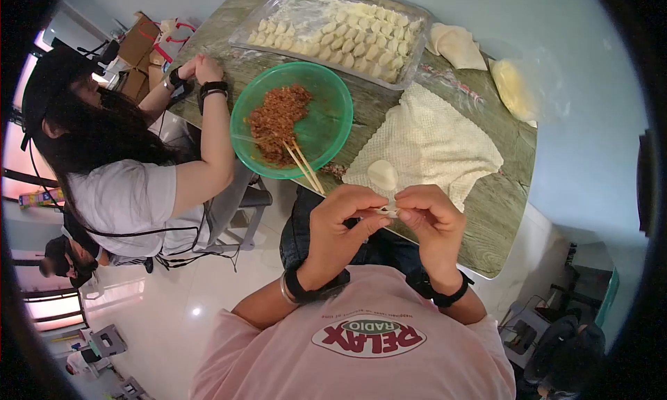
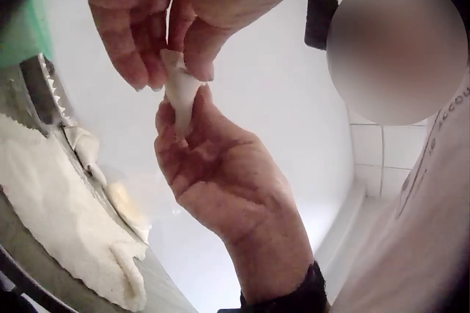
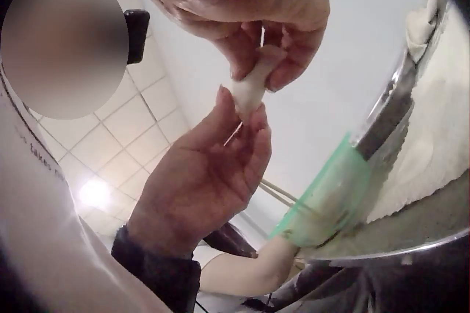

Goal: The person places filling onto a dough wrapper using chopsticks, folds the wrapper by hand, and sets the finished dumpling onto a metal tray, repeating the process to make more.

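Observation:
A small white dumpling point(image 2: 181, 91) is pinched between both hands above the table's near edge. My left hand point(image 1: 338, 227) holds one end with thumb and fingertips; my right hand point(image 1: 436, 226) grips the other end the same way. In the right wrist view the dumpling point(image 3: 250, 93) looks drawn out lengthwise between the fingertips, its filling hidden. Just beyond the hands, a round dough wrapper point(image 1: 383, 173) lies on a white textured cloth point(image 1: 451, 139). To the left stands a green bowl point(image 1: 337, 98) of minced filling point(image 1: 278, 118), with chopsticks point(image 1: 303, 167) resting in it.
A metal tray point(image 1: 240, 37) with rows of floured dumplings point(image 1: 361, 42) stands at the back. Folded cloth point(image 1: 456, 45) and a clear bag with yellowish dough point(image 1: 514, 87) lie at the right back. Another person point(image 1: 125, 164) sits at the left, hands together on the table's edge.

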### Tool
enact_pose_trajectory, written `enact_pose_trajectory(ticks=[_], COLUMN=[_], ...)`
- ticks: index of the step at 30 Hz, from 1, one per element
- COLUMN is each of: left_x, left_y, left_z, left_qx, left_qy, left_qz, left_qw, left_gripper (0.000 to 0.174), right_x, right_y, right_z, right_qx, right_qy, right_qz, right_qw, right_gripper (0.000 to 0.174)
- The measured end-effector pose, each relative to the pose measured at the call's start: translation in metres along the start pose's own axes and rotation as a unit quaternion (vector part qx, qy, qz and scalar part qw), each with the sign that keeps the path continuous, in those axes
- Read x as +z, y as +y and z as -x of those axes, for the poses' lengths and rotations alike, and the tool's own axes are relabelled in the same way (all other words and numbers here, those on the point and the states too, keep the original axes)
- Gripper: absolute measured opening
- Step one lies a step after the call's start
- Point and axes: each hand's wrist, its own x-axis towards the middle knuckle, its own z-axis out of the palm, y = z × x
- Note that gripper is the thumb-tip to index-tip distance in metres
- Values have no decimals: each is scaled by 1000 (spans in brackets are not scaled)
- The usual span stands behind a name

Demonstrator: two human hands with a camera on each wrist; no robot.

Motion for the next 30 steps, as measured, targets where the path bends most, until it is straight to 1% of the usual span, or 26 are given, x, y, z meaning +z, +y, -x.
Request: enact_pose_trajectory(ticks=[2,3,5,13,14,15,17,19,21,24,28,30], left_x=[-1,-1,-2,-1,-1,-1,-1,-2,-2,-2,-4,-6], left_y=[-4,-2,5,2,1,2,5,3,3,6,4,2], left_z=[0,0,-1,-2,-2,-1,-1,-1,-2,-1,-1,0], left_qx=[42,42,52,114,124,124,97,107,119,114,126,131], left_qy=[-4,-4,-11,-2,-3,-2,3,6,9,-2,-11,-14], left_qz=[-55,-56,-116,-155,-160,-160,-156,-159,-161,-194,-178,-174], left_qw=[998,998,992,981,979,979,983,982,980,974,976,976], left_gripper=[18,18,16,14,14,14,15,16,16,19,22,22], right_x=[0,0,-1,0,0,0,1,2,1,0,1,4], right_y=[0,0,-1,1,1,1,-3,-5,-4,2,0,-1], right_z=[0,0,1,2,2,2,2,1,0,1,0,-1], right_qx=[-9,-18,-19,-21,-2,16,25,35,15,-2,-2,11], right_qy=[-1,-1,-6,-13,-11,-9,-7,-5,-34,-36,-41,-11], right_qz=[10,20,25,37,20,3,0,-3,39,65,72,38], right_qw=[1000,1000,1000,999,1000,1000,1000,999,999,997,997,999], right_gripper=[13,13,13,14,15,16,17,18,20,18,16,11])
